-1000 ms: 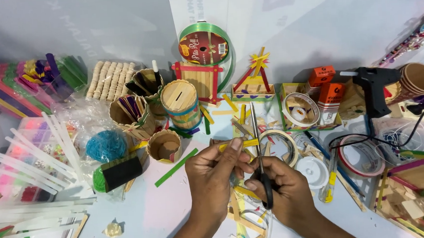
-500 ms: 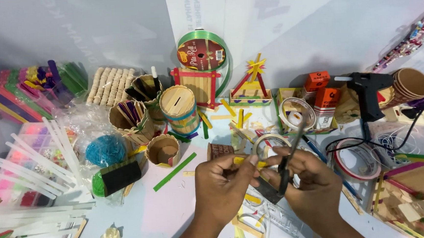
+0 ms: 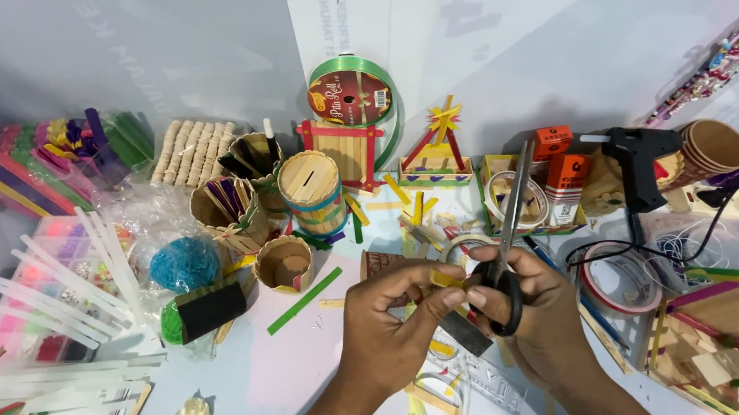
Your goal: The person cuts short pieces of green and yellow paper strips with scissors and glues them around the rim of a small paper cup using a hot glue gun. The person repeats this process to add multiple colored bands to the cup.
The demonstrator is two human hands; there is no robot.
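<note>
Head view: the right hand (image 3: 536, 308) has its grip closed through the black handles of a pair of scissors (image 3: 508, 233), blades pointing up and away toward the table's far edge. Touching it, the left hand (image 3: 390, 326) pinches a small yellow stick piece (image 3: 445, 278) between thumb and fingertips, near the table's near edge. Just beyond the hands lies a roll of tape (image 3: 466, 246). Left of them a green stick (image 3: 303, 300) lies flat beside a small round stick cup (image 3: 284, 263). A black glue gun (image 3: 636, 161) stands toward the right edge.
</note>
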